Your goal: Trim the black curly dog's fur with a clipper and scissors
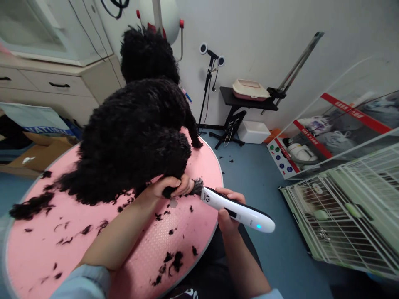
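Observation:
A black curly-haired dog (134,128) is on a round pink table (146,249), its head turned away from me. My left hand (176,185) is closed around one of its legs, with the paw (197,187) sticking out past my fingers. In my right hand (230,207) I hold a white hair clipper (240,211) with a blue light near its rear end. The clipper's blade end meets the fur at the paw. Tufts of cut black hair (177,261) lie scattered over the tabletop.
A wire cage (330,220) stands at right, below a clear-fronted cabinet (327,124) holding bags. A small black stand (246,99) bears a litter tray (250,89). Beside it is a tripod (206,83). At left are drawers (56,85) and a cardboard box (46,153).

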A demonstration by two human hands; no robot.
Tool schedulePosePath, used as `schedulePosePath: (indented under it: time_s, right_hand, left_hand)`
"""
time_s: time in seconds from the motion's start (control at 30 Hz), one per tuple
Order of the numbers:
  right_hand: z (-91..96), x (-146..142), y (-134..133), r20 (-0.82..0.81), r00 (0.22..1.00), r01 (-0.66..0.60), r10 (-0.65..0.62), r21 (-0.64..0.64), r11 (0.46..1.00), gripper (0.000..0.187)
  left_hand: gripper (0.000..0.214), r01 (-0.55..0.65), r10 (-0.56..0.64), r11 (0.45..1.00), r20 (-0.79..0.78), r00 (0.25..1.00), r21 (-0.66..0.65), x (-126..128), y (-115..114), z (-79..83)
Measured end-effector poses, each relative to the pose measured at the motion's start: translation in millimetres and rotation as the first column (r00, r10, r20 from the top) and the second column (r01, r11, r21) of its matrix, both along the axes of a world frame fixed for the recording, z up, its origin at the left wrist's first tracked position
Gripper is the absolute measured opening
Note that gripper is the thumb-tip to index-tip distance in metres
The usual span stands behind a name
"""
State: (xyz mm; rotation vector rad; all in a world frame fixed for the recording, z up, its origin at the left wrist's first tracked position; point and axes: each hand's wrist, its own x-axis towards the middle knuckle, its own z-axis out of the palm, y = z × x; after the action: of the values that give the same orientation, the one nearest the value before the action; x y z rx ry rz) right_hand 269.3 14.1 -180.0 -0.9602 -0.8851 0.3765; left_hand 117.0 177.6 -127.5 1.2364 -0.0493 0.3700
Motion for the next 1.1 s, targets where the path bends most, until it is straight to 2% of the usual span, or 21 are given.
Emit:
schedulePosePath:
  time_s: [0.3, 0.47, 0.63, 0.7, 0.8, 0.9, 0.97, 1.1]
  right_hand:
    - [0.9, -4, 2, 0.061, 0.998, 0.008, -0.008, -0.001, 1.0, 0.034]
    - [-5.6, -13, 7, 0.062, 0.997, 0.052, -0.054, 0.041, 0.998, 0.047]
    - [-7.9, -20, 4, 0.108, 0.993, 0.03, -0.041, 0.105, 0.994, 0.048]
    - [-6.5, -18, 0, 0.134, 0.991, -0.038, 0.027, 0.075, 0.996, 0.048]
    - [-4.1, -8, -3, 0.013, 0.987, -0.159, 0.159, 0.031, 0.987, 0.041]
    - [-1.8, 7, -2, -0.21, 0.971, -0.11, 0.114, 0.034, 0.993, 0.036]
    - [-0.5, 14, -1, -0.272, 0.958, -0.094, 0.091, 0.005, 0.996, 0.039]
    - [0.4, 14, 2, -0.344, 0.93, -0.148, 0.125, -0.039, 0.988, 0.041]
  left_hand:
    - [0.028, 0.017, -0.017, 1.0, 0.066, 0.998, -0.008, 2, -5, 6.5]
    - [0.03, 0.021, -0.021, 1.0, 0.078, 0.997, 0.001, 4, -4, 1.1]
    - [0.034, -0.011, 0.013, 0.999, 0.056, 0.998, -0.032, 8, -4, -1.9]
    - [0.036, -0.017, 0.019, 0.999, 0.055, 0.998, -0.039, 9, -4, -1.9]
    - [0.04, -0.023, 0.026, 0.999, 0.087, 0.996, -0.033, 9, -4, -2.0]
    - [0.041, 0.002, 0.001, 1.0, 0.112, 0.994, -0.028, 11, -3, -3.7]
    - [0.042, 0.017, -0.014, 0.999, 0.106, 0.994, -0.028, 11, -3, -5.6]
    - [0.046, -0.002, 0.003, 1.0, 0.07, 0.998, -0.012, 10, -3, -8.4]
